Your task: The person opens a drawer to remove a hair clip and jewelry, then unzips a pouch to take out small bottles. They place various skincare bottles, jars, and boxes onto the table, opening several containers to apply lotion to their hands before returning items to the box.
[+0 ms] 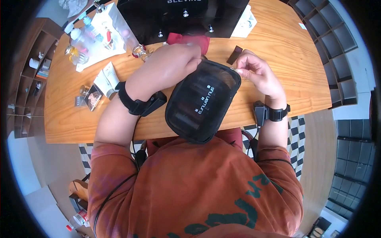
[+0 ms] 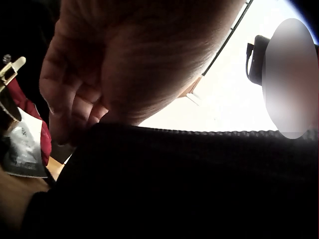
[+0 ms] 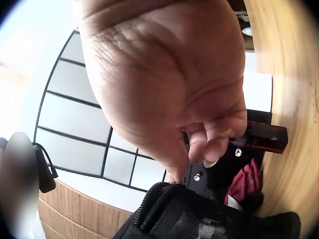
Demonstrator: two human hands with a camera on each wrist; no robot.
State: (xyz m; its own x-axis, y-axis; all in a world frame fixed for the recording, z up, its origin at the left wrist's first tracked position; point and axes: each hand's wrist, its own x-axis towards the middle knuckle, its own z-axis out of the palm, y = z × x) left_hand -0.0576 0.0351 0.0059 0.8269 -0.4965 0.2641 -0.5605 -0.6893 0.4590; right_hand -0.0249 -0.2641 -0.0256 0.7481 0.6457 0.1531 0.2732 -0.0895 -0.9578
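A black mesh cosmetic pouch [image 1: 184,115] with white lettering is held up over the table's front edge, close to the person's torso. At its upper left corner the left hand [image 1: 180,57] pinches the rim between thumb and curled fingers; the left wrist view shows this hand [image 2: 89,74] over the dark zipped edge. The right hand [image 1: 258,75] pinches the zipper pull at the upper right corner. In the right wrist view, zipper teeth [image 3: 149,206] run along the rim just below that thumb and fingertips. The pouch's contents are mostly hidden behind the mesh.
A dark narrow box [image 1: 234,55] lies near the right hand. Behind the left hand is a red cloth item [image 1: 205,43], before a black drawer case [image 1: 178,20]. Pump bottles [image 1: 81,37] stand on a white tray at left, with tubes [image 1: 110,74] and a compact [image 1: 93,97] nearer.
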